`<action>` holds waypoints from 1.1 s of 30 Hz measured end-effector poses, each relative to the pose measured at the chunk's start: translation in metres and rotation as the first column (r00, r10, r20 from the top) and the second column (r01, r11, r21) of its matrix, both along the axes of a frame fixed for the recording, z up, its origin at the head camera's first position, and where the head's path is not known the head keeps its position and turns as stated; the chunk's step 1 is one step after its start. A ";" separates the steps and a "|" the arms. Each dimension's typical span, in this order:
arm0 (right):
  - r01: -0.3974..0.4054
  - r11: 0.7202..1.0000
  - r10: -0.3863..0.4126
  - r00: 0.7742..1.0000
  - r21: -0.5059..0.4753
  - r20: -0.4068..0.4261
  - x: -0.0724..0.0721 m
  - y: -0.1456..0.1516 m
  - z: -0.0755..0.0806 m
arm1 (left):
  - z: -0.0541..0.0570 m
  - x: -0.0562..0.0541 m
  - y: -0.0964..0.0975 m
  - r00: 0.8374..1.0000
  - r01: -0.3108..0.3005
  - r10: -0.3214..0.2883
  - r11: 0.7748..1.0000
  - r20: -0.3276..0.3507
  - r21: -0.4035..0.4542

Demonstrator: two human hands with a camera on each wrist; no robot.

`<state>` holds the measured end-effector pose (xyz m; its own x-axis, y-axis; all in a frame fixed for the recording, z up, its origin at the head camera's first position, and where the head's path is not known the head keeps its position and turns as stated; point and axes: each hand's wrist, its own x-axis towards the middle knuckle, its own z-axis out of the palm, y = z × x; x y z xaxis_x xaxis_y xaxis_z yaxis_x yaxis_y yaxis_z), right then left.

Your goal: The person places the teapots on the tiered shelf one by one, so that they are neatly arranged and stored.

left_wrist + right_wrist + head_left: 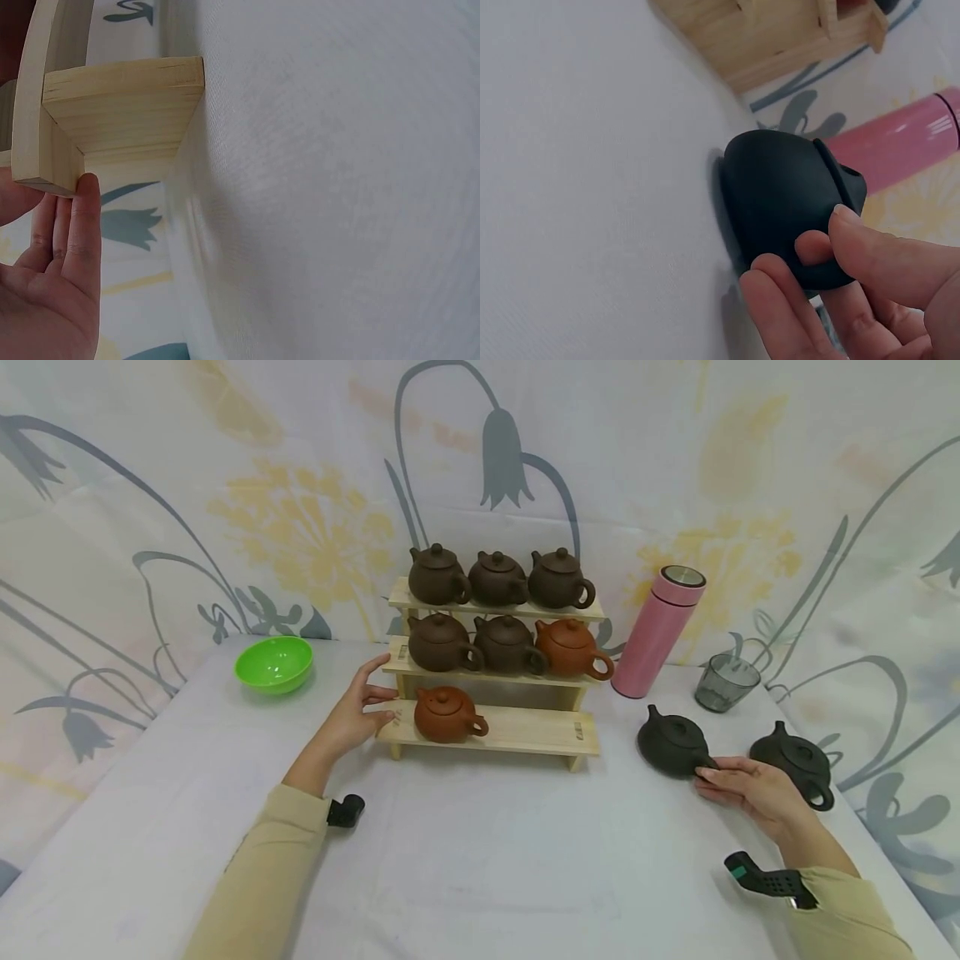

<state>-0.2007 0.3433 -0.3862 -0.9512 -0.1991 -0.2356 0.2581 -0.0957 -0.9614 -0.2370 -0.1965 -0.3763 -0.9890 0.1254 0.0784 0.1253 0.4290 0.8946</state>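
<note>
A three-tier wooden stand (pixel 517 727) holds dark brown teapots on its upper tiers. A reddish-brown teapot (pixel 568 647) sits at the right of the middle tier, another reddish-brown teapot (pixel 444 714) on the lowest board. My left hand (pixel 356 710) holds the stand's left end, thumb and fingers on either side of the board (pixel 46 154). Over at the right, my right hand (pixel 757 793) pinches the handle of a black teapot (pixel 672 743); its thumb and fingers show around that handle in the right wrist view. Another black teapot (pixel 793 764) stands just beyond this hand.
A bright green bowl (pixel 274 665) lies left of the stand. Right of it are a pink thermos (pixel 656 635) and a grey see-through glass (pixel 726 682). A flower-printed cloth (pixel 300 510) hangs behind the white table (pixel 480 860).
</note>
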 end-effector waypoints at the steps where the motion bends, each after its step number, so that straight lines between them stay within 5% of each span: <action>1: -0.008 1.000 0.008 1.000 -0.001 0.001 0.001 -0.001 0.000 | 0.000 0.000 0.000 1.000 -0.002 0.002 1.000 0.003 0.002; 12: -0.143 0.985 0.141 0.989 -0.092 -0.034 0.014 -0.023 0.009 | -0.001 -0.002 -0.001 1.000 -0.004 0.004 1.000 0.015 0.010; 33: -0.234 0.972 0.231 0.955 0.006 -0.187 0.027 -0.057 0.046 | 0.000 -0.001 0.000 1.000 0.001 -0.001 1.000 0.000 0.008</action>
<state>-0.1734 0.2861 -0.3407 -0.9049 -0.4220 -0.0550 0.0930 -0.0700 -0.9932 -0.2384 -0.1964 -0.3764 -0.9889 0.1253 0.0794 0.1255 0.4221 0.8978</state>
